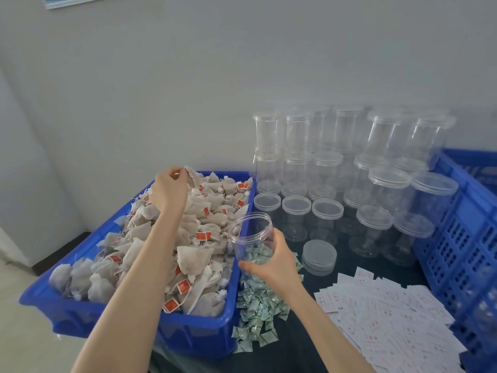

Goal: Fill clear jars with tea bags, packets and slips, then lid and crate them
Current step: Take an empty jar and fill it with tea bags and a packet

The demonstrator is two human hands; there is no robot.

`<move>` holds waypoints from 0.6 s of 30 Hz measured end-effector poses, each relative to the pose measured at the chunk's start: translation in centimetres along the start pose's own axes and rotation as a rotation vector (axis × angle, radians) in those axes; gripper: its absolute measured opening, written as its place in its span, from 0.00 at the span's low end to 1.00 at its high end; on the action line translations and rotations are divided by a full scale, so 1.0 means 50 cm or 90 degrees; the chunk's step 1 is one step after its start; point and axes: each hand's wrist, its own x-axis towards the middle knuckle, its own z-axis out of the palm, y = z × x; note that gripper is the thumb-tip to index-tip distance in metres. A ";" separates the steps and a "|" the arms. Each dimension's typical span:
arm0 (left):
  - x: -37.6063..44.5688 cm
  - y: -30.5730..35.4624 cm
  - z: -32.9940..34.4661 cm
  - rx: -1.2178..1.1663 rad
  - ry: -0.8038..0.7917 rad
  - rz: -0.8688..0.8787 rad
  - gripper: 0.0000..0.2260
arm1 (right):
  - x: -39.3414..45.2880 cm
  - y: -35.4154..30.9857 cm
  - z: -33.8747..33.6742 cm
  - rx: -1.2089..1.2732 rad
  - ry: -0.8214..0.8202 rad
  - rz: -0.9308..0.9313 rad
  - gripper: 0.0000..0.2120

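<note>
Hiding jar [252, 238] base: right hand [277, 261]

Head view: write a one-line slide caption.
Left hand lifts a tea bag from the blue bin while right hand holds an open jar.

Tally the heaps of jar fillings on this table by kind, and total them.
Heap of tea bags, in the blue bin: 1
Heap of green packets: 1
Heap of white slips: 1
Total: 3
</note>
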 end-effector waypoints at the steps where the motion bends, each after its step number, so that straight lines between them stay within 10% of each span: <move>1: 0.002 0.004 0.000 -0.043 0.015 0.011 0.11 | 0.000 0.001 0.000 0.000 0.001 0.001 0.42; 7: -0.006 0.057 -0.018 -0.264 0.025 0.070 0.08 | 0.007 0.001 0.000 -0.006 0.001 -0.002 0.42; 18: -0.108 0.162 -0.061 -0.411 -0.293 0.188 0.06 | 0.003 0.008 -0.003 0.013 0.032 0.004 0.41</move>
